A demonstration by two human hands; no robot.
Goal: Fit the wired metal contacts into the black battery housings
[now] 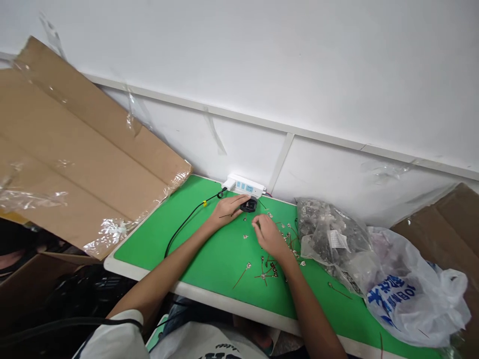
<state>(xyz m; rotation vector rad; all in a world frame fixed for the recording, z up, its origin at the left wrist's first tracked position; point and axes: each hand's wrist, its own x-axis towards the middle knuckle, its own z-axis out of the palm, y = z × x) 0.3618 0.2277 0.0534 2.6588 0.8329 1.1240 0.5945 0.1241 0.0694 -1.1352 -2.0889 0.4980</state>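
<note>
My left hand reaches across the green tabletop and grips the left side of a small black plastic housing with a hollow middle, near the back edge. A thin dark wire shows against this hand. Just right of and below the housing is my right hand, its fingers curled together; what they hold, if anything, is too small to make out. Small round parts with thin wire leads lie scattered around and under my right forearm. One such wired part lies apart, to the left of the others.
Behind the housing a white power strip lies against the wall, with a black cable running left. A clear bag of dark parts and a white plastic bag occupy the right. A large cardboard sheet leans over the left side.
</note>
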